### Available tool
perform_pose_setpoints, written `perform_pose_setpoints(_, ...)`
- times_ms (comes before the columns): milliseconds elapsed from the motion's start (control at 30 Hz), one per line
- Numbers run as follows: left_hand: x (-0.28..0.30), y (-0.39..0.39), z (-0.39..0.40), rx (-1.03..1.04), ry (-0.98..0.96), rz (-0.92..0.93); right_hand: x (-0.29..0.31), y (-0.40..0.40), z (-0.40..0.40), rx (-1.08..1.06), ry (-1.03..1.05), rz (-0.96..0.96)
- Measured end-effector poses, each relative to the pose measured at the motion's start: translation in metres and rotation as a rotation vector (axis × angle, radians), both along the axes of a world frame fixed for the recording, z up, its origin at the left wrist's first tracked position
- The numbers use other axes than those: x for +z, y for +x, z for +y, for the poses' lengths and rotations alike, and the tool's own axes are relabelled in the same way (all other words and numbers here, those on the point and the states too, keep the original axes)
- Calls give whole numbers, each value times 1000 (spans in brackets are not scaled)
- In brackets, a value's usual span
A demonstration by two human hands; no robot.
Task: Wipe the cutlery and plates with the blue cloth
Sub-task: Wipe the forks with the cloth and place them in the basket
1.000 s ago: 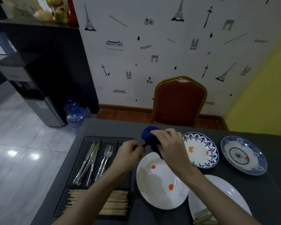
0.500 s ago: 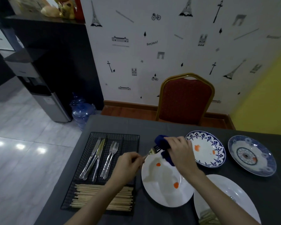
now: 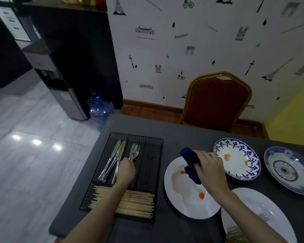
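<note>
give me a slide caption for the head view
Left hand sets a fork in the wire tray while the right hand holds the blue cloth over a stained white plate.

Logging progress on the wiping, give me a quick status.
Left hand in wire tray at the forks. Right hand grips blue cloth over stained white plate. Nothing blocking.

Head-worn wide-angle view, facing forward and down — close above table (image 3: 140, 125), wall beyond

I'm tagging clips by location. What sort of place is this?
Probably a home or small eatery dining area: a dark table with a red banquet chair, stained plates, a cutlery tray, and a water dispenser with a spare bottle.
</note>
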State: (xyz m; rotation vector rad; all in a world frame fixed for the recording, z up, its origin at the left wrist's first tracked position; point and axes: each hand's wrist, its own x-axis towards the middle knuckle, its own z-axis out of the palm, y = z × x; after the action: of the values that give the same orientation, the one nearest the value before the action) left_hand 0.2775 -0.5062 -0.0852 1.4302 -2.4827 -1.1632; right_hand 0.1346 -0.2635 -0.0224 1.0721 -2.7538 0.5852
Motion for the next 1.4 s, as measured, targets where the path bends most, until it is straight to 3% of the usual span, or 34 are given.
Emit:
perform_pose_setpoints(233,-13,-2,3,-114,-110,-227,-6,1,20,15,10,-33)
perform_pose_setpoints(367,-8,-6,11,-167,-287,-141,-5,0,37,-34,2,-46)
perform_pose_setpoints(433,-2,-21,27,-243,-260,-38,-4,1,54,-71,-4,-47)
perform_pose_setpoints(567,18,-64,93,-505,-144,118,-2,7,99,-181,-45,-33)
perform_pose_setpoints(667,25,-91,157,-820,-24,171,-5,14,145,-295,-83,-86)
perform_pose_setpoints(767,23,-107,217,-1213,72,48,-4,26,196,-416,-94,-123)
perform_pose_setpoints(867,9,-111,265,-1428,19,-104,-4,44,244,-551,-69,-123)
perform_pose_setpoints(1000,-10,-107,301,-1439,-169,-101,0,67,286,-700,-60,-128)
perform_pose_setpoints(1133,-20,-103,294,-1317,-255,-86,-1,76,292,-700,-48,-153)
perform_pose_setpoints(1400,-1,-122,296,-1167,-4,-149,1,62,304,-644,-87,-156)
